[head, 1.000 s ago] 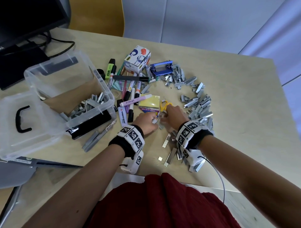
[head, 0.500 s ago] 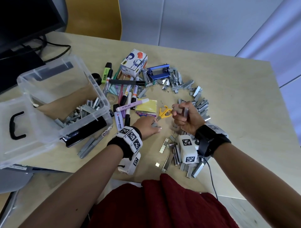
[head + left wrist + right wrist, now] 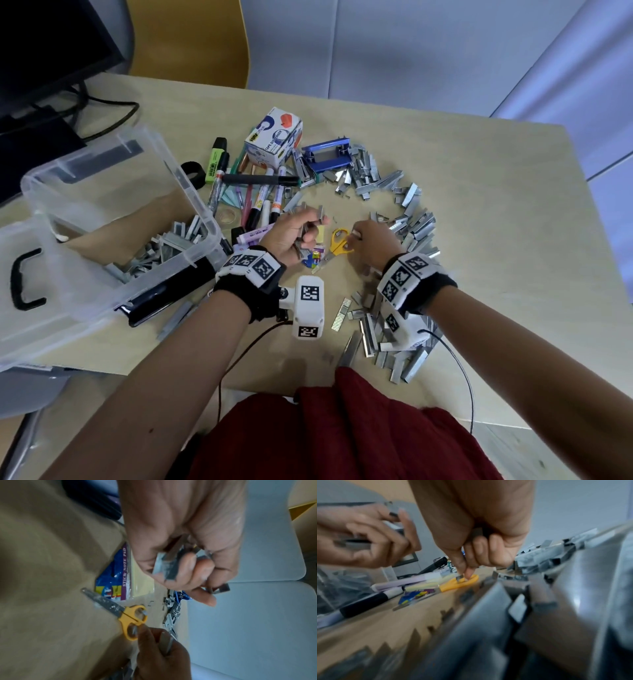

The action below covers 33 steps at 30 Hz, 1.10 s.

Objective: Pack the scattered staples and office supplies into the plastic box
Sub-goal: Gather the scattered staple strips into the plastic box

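Gripping staple strips in our left hand (image 3: 298, 233), we pinch one more at the scissors (image 3: 339, 241) with our right hand (image 3: 371, 240). Plastic box (image 3: 205, 219) sits left of both hands, nearer the left, open on the beige desk (image 3: 496, 212). Staples (image 3: 416, 226) curve right; chair and wall behind.

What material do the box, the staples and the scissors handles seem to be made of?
Box: clear plastic, probably; the contents show through its glossy walls.
Staples: metal, it seems; grey strips that glint in the light.
Scissors handles: likely smooth yellow plastic; the blades look like dull grey metal.
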Motion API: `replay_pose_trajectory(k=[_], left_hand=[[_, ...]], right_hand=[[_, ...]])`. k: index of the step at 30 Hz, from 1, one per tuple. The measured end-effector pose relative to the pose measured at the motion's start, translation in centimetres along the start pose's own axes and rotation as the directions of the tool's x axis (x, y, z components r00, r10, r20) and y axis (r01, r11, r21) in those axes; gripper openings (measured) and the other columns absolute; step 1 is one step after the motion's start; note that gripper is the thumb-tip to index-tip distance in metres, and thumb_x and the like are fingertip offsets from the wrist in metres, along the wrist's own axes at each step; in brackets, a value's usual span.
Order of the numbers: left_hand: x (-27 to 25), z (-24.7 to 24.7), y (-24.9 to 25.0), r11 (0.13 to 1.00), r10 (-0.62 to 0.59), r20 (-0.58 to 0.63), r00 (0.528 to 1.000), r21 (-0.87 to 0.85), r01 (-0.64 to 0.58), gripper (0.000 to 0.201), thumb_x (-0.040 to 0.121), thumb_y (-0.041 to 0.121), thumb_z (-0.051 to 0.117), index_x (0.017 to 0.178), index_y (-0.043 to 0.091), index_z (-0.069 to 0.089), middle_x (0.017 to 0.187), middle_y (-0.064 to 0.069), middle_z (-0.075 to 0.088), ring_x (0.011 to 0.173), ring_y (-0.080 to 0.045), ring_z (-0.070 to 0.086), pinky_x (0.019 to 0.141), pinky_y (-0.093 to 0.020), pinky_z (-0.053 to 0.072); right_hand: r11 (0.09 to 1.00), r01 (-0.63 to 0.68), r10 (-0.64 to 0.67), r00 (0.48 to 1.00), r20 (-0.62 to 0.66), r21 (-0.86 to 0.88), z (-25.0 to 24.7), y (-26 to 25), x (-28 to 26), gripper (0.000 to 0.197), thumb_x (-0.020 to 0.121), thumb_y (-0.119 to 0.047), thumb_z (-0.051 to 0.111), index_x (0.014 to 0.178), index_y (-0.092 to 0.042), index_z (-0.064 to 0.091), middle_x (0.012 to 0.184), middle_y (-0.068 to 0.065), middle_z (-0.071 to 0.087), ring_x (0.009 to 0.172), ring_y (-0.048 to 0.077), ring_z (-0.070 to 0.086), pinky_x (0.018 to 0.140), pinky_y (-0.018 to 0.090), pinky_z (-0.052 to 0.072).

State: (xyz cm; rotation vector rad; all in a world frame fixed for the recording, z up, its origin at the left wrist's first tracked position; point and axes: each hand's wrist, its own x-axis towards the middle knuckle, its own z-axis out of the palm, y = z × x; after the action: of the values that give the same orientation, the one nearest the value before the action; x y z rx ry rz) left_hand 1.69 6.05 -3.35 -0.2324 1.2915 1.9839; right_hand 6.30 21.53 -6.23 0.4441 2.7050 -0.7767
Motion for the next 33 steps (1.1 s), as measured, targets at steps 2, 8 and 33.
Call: replay_pose_trajectory(k=[2,8,33], left_hand=[[0.4,0.1,0.1,0.999,-0.010,0.022,1.000,-0.038,0.011,0.023,0.094,-0.001,0.036,0.082,0.013,0.050,0.053,0.005,0.061,0.028,0.000,0.036,0.028,-0.010,0.025],[1.4,0.0,-0.2,0.991,-0.074,0.023,0.997,-0.112,0.076,0.032,0.089,0.005,0.022,0.078,0.006,0.052,0.051,-0.001,0.056,0.031,-0.008,0.039,0.033,-0.008,0.025],[4.6,3.5,-1.9,-0.216,0.231,0.037,0.972,0.976,0.014,0.027,0.095,0.014,0.044,0.118,0.009,0.057,0.119,-0.016,0.057,0.110,-0.036,0.053,0.084,-0.038,0.044]], right_hand=[[0.998,0.001,-0.002,1.000,-0.016,-0.064,0.3,-0.1,-0.1,0.020,0.093,-0.023,0.048,0.099,-0.007,0.057,0.101,0.014,0.061,0.097,0.033,0.058,0.084,0.041,0.048],[0.969,0.068,-0.062,0.997,0.034,-0.238,0.5,-0.6,0.0,0.026,0.095,-0.025,0.046,0.109,-0.005,0.052,0.106,0.017,0.060,0.099,0.035,0.057,0.083,0.044,0.049],[-0.131,-0.334,-0.231,0.926,0.299,0.933,-3.4,2.3,-0.4,0.028,0.075,-0.022,0.038,0.060,-0.009,0.059,0.046,0.001,0.038,0.033,0.009,0.030,0.034,0.010,0.024]])
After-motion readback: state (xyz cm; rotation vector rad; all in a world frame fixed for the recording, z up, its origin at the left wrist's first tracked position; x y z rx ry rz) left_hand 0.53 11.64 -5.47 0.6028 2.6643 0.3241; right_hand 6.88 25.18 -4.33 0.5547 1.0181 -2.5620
